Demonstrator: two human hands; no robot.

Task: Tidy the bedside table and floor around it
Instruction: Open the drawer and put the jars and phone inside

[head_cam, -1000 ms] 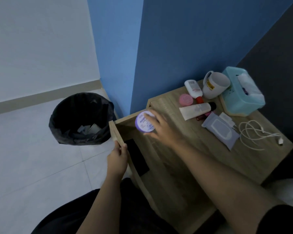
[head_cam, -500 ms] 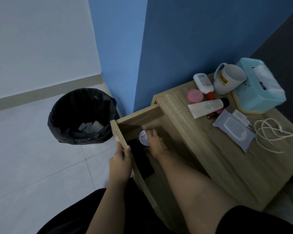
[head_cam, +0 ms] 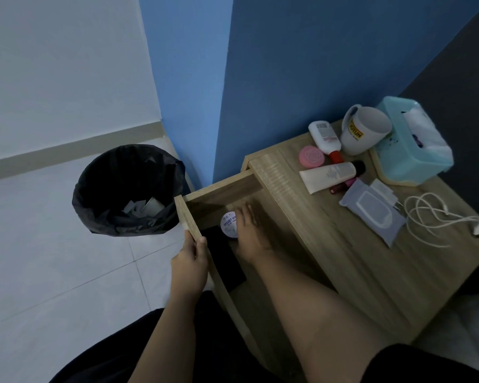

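Reaching into the drawer (head_cam: 224,186), the right hand (head_cam: 250,236) is curled round the jar (head_cam: 228,223). The drawer's front edge is gripped by the left hand (head_cam: 188,268).

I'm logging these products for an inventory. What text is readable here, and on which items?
"JOTUN": white mug.
"MOIST HY", the rest hidden by the right hand: round jar.
Too small to read: lotion bottle label, cream tube print.
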